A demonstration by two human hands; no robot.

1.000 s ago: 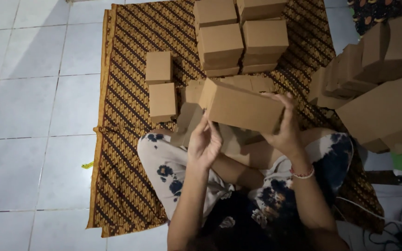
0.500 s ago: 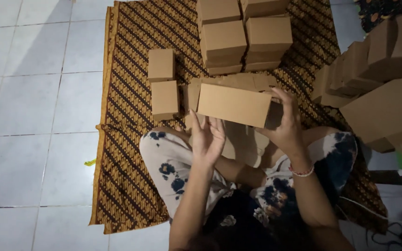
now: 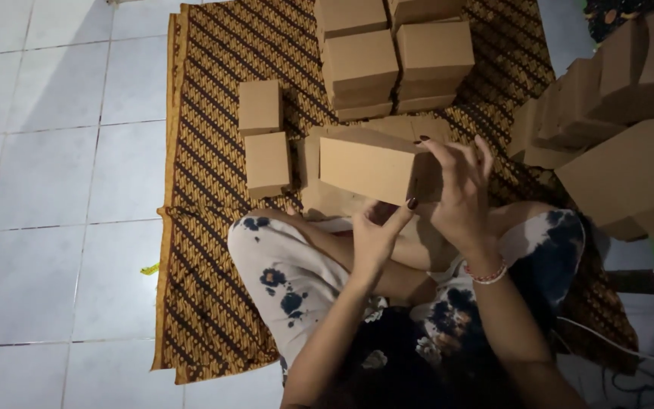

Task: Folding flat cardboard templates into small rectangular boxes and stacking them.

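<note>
I hold a brown cardboard box (image 3: 365,168) above my crossed legs. My right hand (image 3: 463,193) grips its right end, fingers wrapped over the top and side. My left hand (image 3: 376,235) is just under the box's lower edge, fingers spread, thumb tip touching the box near its right corner. Flat unfolded cardboard (image 3: 319,189) lies on the mat beneath the box.
A brown patterned mat (image 3: 206,227) lies on white floor tiles (image 3: 47,189). Two small folded boxes (image 3: 263,136) sit left of the held box. Stacks of finished boxes (image 3: 395,60) stand at the back, and more boxes (image 3: 622,129) pile up at the right.
The box has turned level and dropped slightly toward my lap. My left hand has slipped from its left underside to below its lower right edge.
</note>
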